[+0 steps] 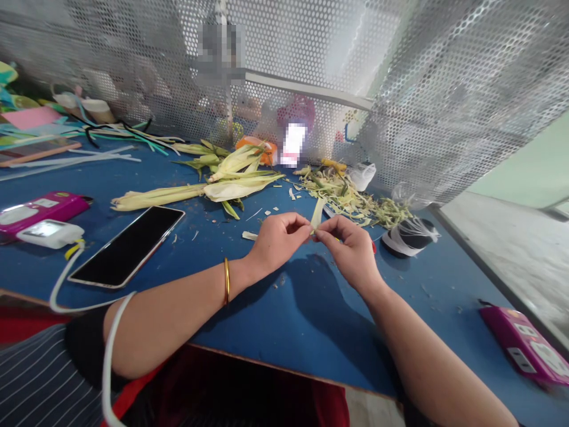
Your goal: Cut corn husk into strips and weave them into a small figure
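Observation:
Over the blue table (284,314), my left hand (278,240) and my right hand (351,252) meet, both pinched on one pale green leaf strip (317,213) that sticks up between the fingertips. A gold bangle sits on my left wrist. Something small and red shows behind my right hand; I cannot make it out. Long pale leaves (200,187) lie in a bundle behind my hands. A heap of leaf shreds (351,198) lies beyond my right hand.
A black phone (128,244) lies at the left, with a white power bank (48,233), its cable and a pink device (42,209). A pink power strip (527,350) sits at the right edge. A perforated metal screen (400,89) walls the back. Plastic-wrapped dark object (411,234) near the shreds.

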Tool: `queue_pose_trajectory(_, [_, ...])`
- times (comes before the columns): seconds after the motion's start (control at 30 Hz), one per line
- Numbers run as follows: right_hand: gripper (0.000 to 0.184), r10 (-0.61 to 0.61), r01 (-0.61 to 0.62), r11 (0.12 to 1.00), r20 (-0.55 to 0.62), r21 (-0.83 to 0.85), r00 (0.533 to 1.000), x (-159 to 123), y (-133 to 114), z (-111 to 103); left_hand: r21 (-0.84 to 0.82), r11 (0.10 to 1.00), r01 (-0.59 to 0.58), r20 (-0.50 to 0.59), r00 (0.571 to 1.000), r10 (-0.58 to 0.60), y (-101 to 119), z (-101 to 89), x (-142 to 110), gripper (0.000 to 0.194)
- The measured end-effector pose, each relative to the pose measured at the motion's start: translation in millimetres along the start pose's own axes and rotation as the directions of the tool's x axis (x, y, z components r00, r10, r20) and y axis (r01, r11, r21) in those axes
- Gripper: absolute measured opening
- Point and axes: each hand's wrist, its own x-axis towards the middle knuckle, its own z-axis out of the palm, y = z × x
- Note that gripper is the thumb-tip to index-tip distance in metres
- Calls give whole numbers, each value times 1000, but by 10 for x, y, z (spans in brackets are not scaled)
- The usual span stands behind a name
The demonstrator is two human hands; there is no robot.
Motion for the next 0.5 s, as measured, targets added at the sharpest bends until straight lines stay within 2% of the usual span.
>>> queue_pose_trajectory(0.13, [11, 100, -109, 974, 53, 198, 994, 26, -17, -6, 184, 972, -148, 18, 989, 147, 6, -23, -15, 11])
queue_pose_trajectory(0.27, [11, 123, -136, 952, 64, 273, 990, 35, -20, 6, 266, 951, -160, 18, 987, 161, 22, -30, -12, 10])
queue_pose_trajectory(0.4, [9, 66, -73, 978, 41, 194, 997, 7, 8, 27, 152, 988, -41, 3, 999, 41, 13, -23, 9, 11])
queue_pose_trajectory(0.5, [2, -115, 115, 991, 10, -67, 993, -27, 26, 29, -55, 992, 114, -22, 993, -116, 30, -3, 12, 13])
